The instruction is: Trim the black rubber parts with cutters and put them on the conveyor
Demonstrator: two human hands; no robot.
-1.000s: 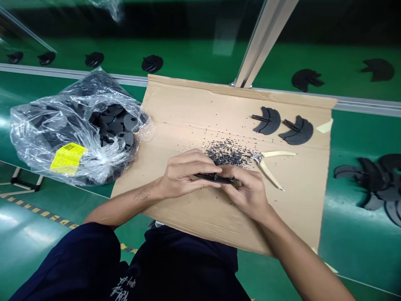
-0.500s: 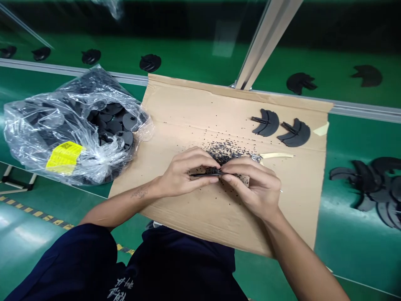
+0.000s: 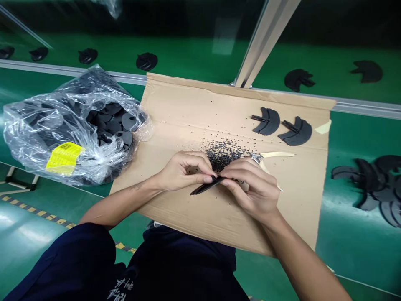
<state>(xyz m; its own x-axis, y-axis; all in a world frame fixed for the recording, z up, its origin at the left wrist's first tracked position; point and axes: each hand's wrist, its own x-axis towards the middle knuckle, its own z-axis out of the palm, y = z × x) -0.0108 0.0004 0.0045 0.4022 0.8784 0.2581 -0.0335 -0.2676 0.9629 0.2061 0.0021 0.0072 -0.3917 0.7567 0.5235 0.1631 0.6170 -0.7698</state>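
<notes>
Strip (image 3: 205,187) between left hand (image 3: 183,172), right hand (image 3: 253,190), cardboard edge (image 3: 203,233)

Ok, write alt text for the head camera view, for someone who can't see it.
The left hand and right hand pinch a thin black part above a cardboard sheet scattered with black crumbs. Cream-handled pliers and two curved black pieces lie on the cardboard, beside a clear plastic bag of black discs.
</notes>
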